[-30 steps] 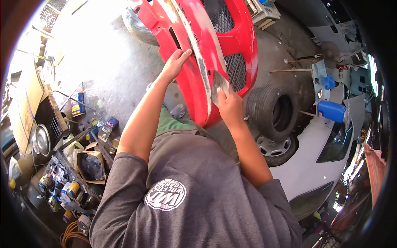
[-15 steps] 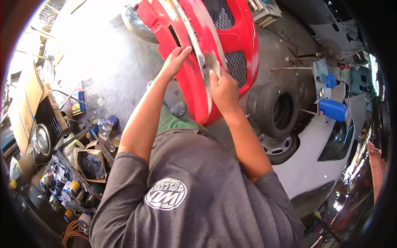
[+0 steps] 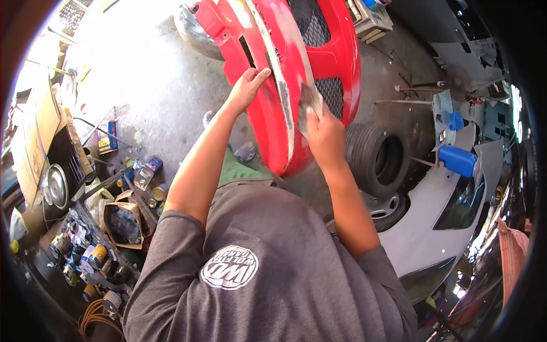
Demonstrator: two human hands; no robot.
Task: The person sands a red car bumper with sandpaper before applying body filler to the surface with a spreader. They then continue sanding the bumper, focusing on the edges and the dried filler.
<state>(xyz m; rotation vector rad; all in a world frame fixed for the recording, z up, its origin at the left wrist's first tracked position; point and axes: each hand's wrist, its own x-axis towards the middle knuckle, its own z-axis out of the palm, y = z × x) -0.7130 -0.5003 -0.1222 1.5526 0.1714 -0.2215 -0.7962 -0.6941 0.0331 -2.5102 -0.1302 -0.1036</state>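
Observation:
A red car bumper [image 3: 336, 54] with black mesh openings stretches away in front of me, a whitish and grey strip [image 3: 283, 91] running along it. My left hand [image 3: 249, 88] grips the bumper's inner edge beside a slot, thumb on top and fingers partly hidden. In my right hand [image 3: 326, 134] is a flat scraper [image 3: 310, 101], its blade tilted over the red surface right of the strip. Whether the blade touches the surface is hard to tell.
Tires [image 3: 379, 157] stand on the right, near a light-coloured car [image 3: 413, 228] and a blue container [image 3: 457, 161]. At the lower left are paint cans [image 3: 98, 255], a cardboard box [image 3: 124, 225] and an orange hose [image 3: 94, 319]. A blue-yellow tin [image 3: 107, 137] stands on the floor.
My right hand and the scraper have moved right, off the pale strip, uncovering its grey patch. My left hand keeps its hold on the bumper. The view has shifted slightly.

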